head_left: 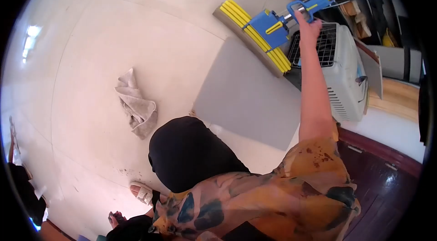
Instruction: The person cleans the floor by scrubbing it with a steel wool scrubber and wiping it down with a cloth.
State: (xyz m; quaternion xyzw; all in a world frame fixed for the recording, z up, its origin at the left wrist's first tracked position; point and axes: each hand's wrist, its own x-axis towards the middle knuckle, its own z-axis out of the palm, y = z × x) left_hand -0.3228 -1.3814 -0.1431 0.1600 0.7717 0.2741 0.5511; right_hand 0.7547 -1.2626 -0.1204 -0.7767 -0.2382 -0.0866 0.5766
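Note:
My right hand [309, 26] is closed round the blue loop handle of a sponge mop [271, 29], my arm stretched out. The mop has a blue body, yellow ribs and a long sponge head, tilted above a grey mat [246, 93]. Its silver pole runs off to the upper right. At the lower left, by my dark-clothed leg, what looks like my left hand [114, 219] shows only in small part with something dark at it; its fingers are not clear. A crumpled beige cloth [136, 104] lies on the pale tile floor [100, 50].
Beside my right arm stands a grey pet carrier [343, 72] with a black wire grille. Shelving with dark items [364, 18] is behind it. A dark red wooden surface [373, 186] is at lower right. My sandalled foot [142, 193] rests near dirt specks on the floor.

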